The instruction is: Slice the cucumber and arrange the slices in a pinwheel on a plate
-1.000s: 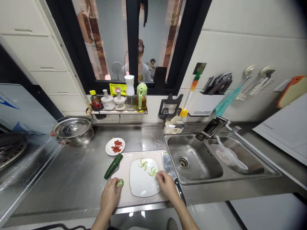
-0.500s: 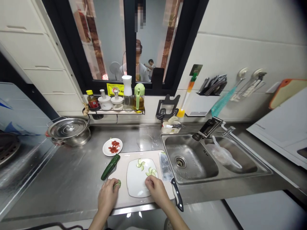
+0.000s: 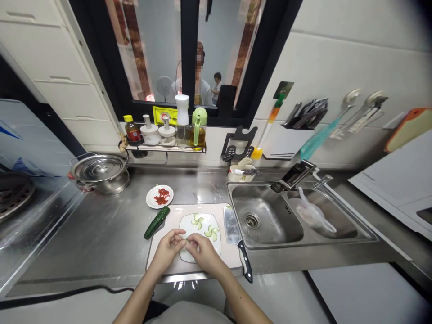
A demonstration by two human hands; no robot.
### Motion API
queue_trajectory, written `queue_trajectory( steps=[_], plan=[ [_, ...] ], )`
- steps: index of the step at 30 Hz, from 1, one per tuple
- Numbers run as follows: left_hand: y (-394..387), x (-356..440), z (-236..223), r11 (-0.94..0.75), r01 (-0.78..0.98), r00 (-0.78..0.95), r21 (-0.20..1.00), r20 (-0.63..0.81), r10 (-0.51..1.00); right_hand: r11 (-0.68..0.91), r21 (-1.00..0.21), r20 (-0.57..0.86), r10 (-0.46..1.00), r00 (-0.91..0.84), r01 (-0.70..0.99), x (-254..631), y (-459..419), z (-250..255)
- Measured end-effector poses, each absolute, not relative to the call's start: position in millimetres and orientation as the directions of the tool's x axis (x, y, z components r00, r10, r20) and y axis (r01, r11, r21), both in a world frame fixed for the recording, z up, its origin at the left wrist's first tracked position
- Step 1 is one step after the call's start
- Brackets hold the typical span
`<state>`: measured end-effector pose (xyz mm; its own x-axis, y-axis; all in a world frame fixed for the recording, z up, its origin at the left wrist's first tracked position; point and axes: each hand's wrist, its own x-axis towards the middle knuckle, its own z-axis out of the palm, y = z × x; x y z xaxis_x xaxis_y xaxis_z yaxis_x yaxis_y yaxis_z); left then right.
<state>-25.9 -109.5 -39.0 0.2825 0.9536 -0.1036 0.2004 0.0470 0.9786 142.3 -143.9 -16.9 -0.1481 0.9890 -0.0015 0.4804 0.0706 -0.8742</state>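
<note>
My left hand [image 3: 171, 247] and my right hand [image 3: 203, 253] meet at the fingertips above the near part of a white squarish plate [image 3: 202, 247]. Both are closed in a pinch around thin cucumber slices, mostly hidden by the fingers. On the plate, curved cucumber slices lie in two pinwheel shapes, one pinwheel [image 3: 197, 220] at the far middle and another pinwheel [image 3: 211, 232] at the right. The plate rests on a pale cutting board [image 3: 162, 254]. A cleaver [image 3: 232, 227] lies on the board's right side, its black handle toward me. A dark green cucumber [image 3: 157, 222] lies at the board's left edge.
Behind the cucumber stands a small white plate [image 3: 150, 196] with chopped red pieces. A lidded steel pot [image 3: 114, 180] is at the left. To the right is a double sink [image 3: 270, 225] with a faucet [image 3: 293, 174] and a plastic bag [image 3: 313, 213]. Condiments line a rack [image 3: 158, 148].
My left hand has moved right from the board's left side, with the cucumber slices, to over the plate. My right hand has shifted slightly left to meet it. The view has tilted down.
</note>
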Motion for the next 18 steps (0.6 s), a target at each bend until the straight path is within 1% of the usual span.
queue_trajectory(
  steps=[5,8,11,13,16,18],
  plan=[
    [-103.8,-14.7,-21.8,0.082,0.104,0.296,0.991,-0.109,0.949,0.096,-0.9,0.041,0.99,-0.138,0.426,147.1,-133.8,-10.5],
    [-102.7,-12.7,-16.6,0.092,0.094,0.325,0.991,-0.118,0.938,0.131,-0.903,0.062,0.982,-0.178,0.409,154.1,-131.4,-1.5],
    [-101.4,-10.0,-12.9,0.114,0.104,0.354,0.988,-0.144,0.924,0.124,-0.906,0.042,0.978,-0.206,0.406,157.2,-128.2,4.3],
    [-100.0,-8.5,-11.0,0.114,0.099,0.339,0.989,-0.141,0.93,0.08,-0.914,0.025,0.99,-0.142,0.397,157.5,-124.6,4.6],
    [-98.7,-7.7,-9.1,0.119,0.081,0.236,0.99,-0.135,0.962,0.024,-0.942,0.02,1.0,-0.014,0.334,157.2,-118.5,2.7],
    [-99.2,-7.5,-8.5,0.196,0.06,0.2,0.979,-0.204,0.958,0.013,-0.963,0.023,0.999,0.036,0.268,157.0,-115.2,2.6]
  ],
)
